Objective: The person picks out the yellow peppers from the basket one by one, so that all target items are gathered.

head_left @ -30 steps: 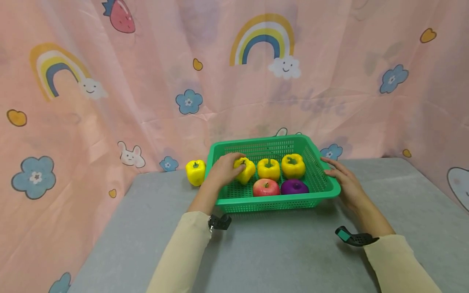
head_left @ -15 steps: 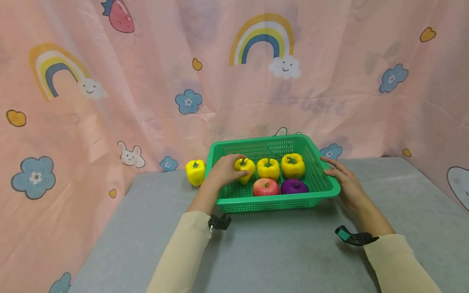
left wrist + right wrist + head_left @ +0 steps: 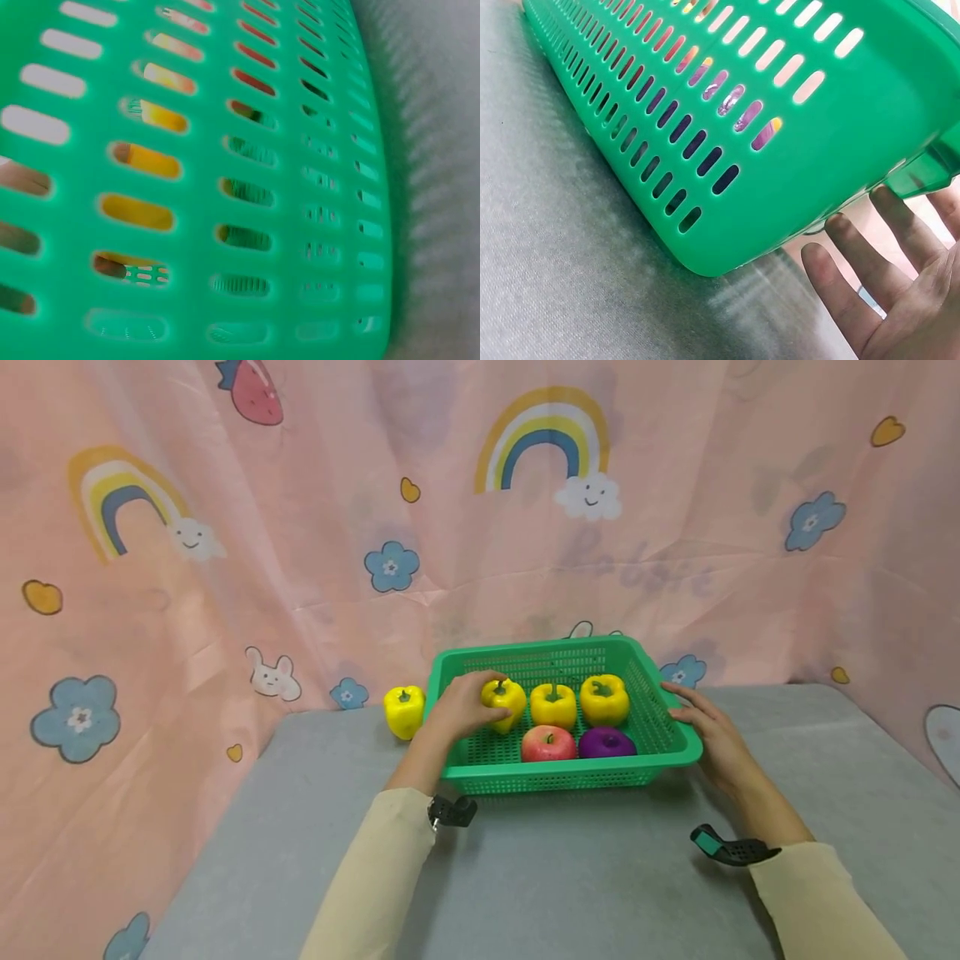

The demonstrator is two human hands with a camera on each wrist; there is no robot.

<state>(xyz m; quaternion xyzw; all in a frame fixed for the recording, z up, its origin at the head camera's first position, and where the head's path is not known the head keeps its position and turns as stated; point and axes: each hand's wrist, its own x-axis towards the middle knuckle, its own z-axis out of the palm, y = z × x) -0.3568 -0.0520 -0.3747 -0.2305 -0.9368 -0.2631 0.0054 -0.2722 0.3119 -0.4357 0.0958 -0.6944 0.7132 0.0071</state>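
Observation:
My left hand (image 3: 463, 703) reaches over the left rim of a green plastic basket (image 3: 555, 771). Its fingers and thumb hold a yellow bell pepper (image 3: 510, 697) inside. To the right in the basket are a second yellow bell pepper (image 3: 553, 708) and a third yellow bell pepper (image 3: 604, 702). An apple (image 3: 549, 744) and a round purple vegetable or fruit (image 3: 607, 742) lie in front of them. My right hand (image 3: 712, 739) touches the basket's right rim; in the right wrist view its fingers (image 3: 862, 262) extend straight against the side. The left wrist view mostly shows the basket wall (image 3: 195, 172).
Another yellow bell pepper (image 3: 406, 712) stands on the grey table (image 3: 570, 868), just outside the basket's left side. A pink patterned cloth (image 3: 322, 527) hangs close behind the basket. Black bands are on both wrists.
My left thumb has shifted lower on the bell pepper, which now stands more upright. My right hand stays at the rim. The whole head view has shifted slightly.

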